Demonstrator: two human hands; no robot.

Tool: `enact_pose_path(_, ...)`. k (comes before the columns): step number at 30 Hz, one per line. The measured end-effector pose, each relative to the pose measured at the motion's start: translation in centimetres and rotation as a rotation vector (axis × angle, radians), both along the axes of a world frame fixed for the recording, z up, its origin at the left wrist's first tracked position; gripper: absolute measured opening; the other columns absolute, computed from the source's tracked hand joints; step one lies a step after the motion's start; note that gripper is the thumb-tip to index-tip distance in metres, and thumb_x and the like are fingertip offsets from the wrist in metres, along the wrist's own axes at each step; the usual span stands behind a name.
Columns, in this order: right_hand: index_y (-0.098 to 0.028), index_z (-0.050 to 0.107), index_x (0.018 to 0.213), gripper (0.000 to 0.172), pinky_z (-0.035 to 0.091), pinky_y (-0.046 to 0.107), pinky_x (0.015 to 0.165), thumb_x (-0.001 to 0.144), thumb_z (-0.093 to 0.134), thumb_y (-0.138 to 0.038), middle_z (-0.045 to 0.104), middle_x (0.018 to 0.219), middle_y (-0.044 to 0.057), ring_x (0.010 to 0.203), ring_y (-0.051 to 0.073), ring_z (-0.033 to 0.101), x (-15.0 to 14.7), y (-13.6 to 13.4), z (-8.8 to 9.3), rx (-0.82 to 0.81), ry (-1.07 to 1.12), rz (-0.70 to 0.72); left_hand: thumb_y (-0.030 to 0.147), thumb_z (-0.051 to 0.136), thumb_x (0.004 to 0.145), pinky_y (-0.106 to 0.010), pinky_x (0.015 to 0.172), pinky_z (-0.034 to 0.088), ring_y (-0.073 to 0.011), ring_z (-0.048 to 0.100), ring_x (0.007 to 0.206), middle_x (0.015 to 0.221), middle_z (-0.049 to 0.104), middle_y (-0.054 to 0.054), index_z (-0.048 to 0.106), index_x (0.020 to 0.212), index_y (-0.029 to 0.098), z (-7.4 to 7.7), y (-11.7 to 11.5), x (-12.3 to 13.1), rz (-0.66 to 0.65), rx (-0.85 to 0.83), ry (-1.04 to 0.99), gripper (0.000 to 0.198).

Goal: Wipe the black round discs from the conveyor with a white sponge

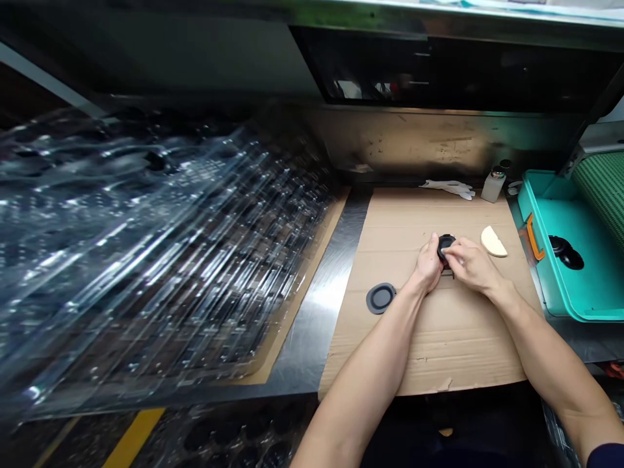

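Observation:
My left hand is closed around a small round black plastic part, holding it up over the cardboard sheet. With its fingers pinched together, my right hand reaches onto the face of that part. Whether the right fingertips hold something small there I cannot make out. A thin black piece sticks out below the part between the hands. Left of my left wrist, a flat dark grey disc with a raised ring lies on the cardboard. A cream half-round pad rests just beyond my right hand.
Stacked clear plastic trays fill the left side. At the right stands a teal bin with an orange handle and black round parts inside. A white glove and a small bottle sit at the back, below a dark screen.

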State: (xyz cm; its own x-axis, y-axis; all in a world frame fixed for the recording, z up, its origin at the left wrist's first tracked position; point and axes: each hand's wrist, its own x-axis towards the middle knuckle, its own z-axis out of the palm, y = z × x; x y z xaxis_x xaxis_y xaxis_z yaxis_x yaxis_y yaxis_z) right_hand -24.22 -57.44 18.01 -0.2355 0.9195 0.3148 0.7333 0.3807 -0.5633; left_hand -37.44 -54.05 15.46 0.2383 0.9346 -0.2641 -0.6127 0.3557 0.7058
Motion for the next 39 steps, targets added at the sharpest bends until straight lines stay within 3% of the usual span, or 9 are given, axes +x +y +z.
enact_pose_path(4, -0.020, 0.081, 0.090, 0.021, 0.048, 0.027, 0.075, 0.090, 0.061, -0.024, 0.074, 0.087, 0.004, 0.080, 0.017, 0.066, 2.1, -0.3, 1.6, -0.163, 0.067, 0.074, 0.049, 0.049, 0.105, -0.029, 0.071, 0.055, -0.0211, 0.074, 0.085, 0.090, 0.077, -0.013, 0.070, 0.101, 0.009, -0.4, 0.3, -0.3, -0.041, -0.009, 0.000, 0.045)
enact_pose_path(11, -0.019, 0.072, 0.126, 0.041, 0.043, 0.044, 0.100, 0.094, 0.064, -0.044, 0.067, 0.126, 0.017, 0.120, 0.035, 0.057, 5.7, 0.4, 1.3, -0.165, -0.323, -0.542, 0.048, 0.037, 0.109, -0.026, 0.060, 0.048, -0.0201, 0.073, 0.073, 0.095, 0.077, -0.018, 0.065, 0.114, 0.009, -0.7, 0.7, -0.7, -0.106, -0.019, -0.025, 0.048)
enact_pose_path(16, -0.015, 0.066, 0.134, 0.039, 0.043, 0.040, 0.101, 0.100, 0.053, -0.028, 0.067, 0.124, 0.018, 0.117, 0.032, 0.057, 3.6, 0.6, -0.4, -0.139, -0.318, -0.429, 0.042, 0.036, 0.110, -0.028, 0.068, 0.053, -0.0209, 0.076, 0.085, 0.103, 0.078, -0.017, 0.065, 0.117, 0.009, -1.1, 0.7, -0.6, -0.060, 0.007, -0.065, 0.044)
enact_pose_path(21, -0.025, 0.070, 0.129, 0.033, 0.047, 0.038, 0.097, 0.104, 0.051, -0.035, 0.064, 0.129, 0.013, 0.115, 0.028, 0.054, -0.8, -0.9, -0.8, 0.015, -0.281, -0.006, 0.039, 0.039, 0.109, -0.034, 0.088, 0.058, -0.0222, 0.075, 0.100, 0.110, 0.077, -0.017, 0.066, 0.115, 0.011, -1.8, 1.0, -0.7, -0.042, -0.030, -0.108, 0.040)
enact_pose_path(25, -0.022, 0.069, 0.133, 0.037, 0.046, 0.043, 0.098, 0.103, 0.048, -0.027, 0.060, 0.137, 0.018, 0.115, 0.032, 0.051, -1.9, -1.7, -0.4, 0.001, -0.392, -0.148, 0.037, 0.045, 0.107, -0.036, 0.094, 0.058, -0.0226, 0.074, 0.104, 0.113, 0.076, -0.017, 0.068, 0.112, 0.011, -2.1, 1.1, -0.8, -0.038, -0.023, -0.076, 0.036)
enact_pose_path(28, -0.025, 0.070, 0.131, 0.036, 0.045, 0.041, 0.098, 0.103, 0.048, -0.028, 0.062, 0.136, 0.014, 0.113, 0.030, 0.052, -1.4, -1.5, -0.2, -0.011, -0.419, -0.075, 0.036, 0.052, 0.105, -0.036, 0.095, 0.058, -0.0237, 0.074, 0.105, 0.112, 0.076, -0.017, 0.069, 0.110, 0.010, -2.0, 1.2, -0.8, -0.068, -0.032, -0.087, 0.032)
enact_pose_path(30, -0.024, 0.072, 0.130, 0.037, 0.044, 0.041, 0.098, 0.103, 0.047, -0.028, 0.063, 0.135, 0.013, 0.113, 0.030, 0.052, -0.5, -1.1, -0.1, -0.014, -0.431, -0.095, 0.037, 0.051, 0.105, -0.036, 0.094, 0.059, -0.0238, 0.075, 0.104, 0.110, 0.077, -0.018, 0.069, 0.108, 0.010, -1.7, 1.3, -0.9, -0.069, -0.043, -0.091, 0.032)
enact_pose_path(34, -0.018, 0.073, 0.127, 0.040, 0.041, 0.044, 0.098, 0.101, 0.046, -0.030, 0.065, 0.129, 0.019, 0.114, 0.034, 0.052, 3.1, 0.2, -0.5, -0.034, -0.416, -0.458, 0.042, 0.061, 0.101, -0.037, 0.092, 0.058, -0.0241, 0.075, 0.102, 0.112, 0.076, -0.018, 0.068, 0.107, 0.011, -0.2, 0.8, -1.0, -0.022, 0.006, -0.041, 0.033)
enact_pose_path(39, -0.016, 0.074, 0.124, 0.041, 0.039, 0.043, 0.100, 0.099, 0.048, -0.037, 0.067, 0.120, 0.019, 0.115, 0.033, 0.053, 7.2, 2.0, -2.1, -0.102, -0.372, -0.590, 0.022, 0.098, 0.063, -0.037, 0.110, 0.047, -0.0263, 0.066, 0.123, 0.122, 0.072, -0.013, 0.068, 0.119, 0.019, 3.4, -3.5, -1.7, 0.150, 0.365, 0.345, 0.064)
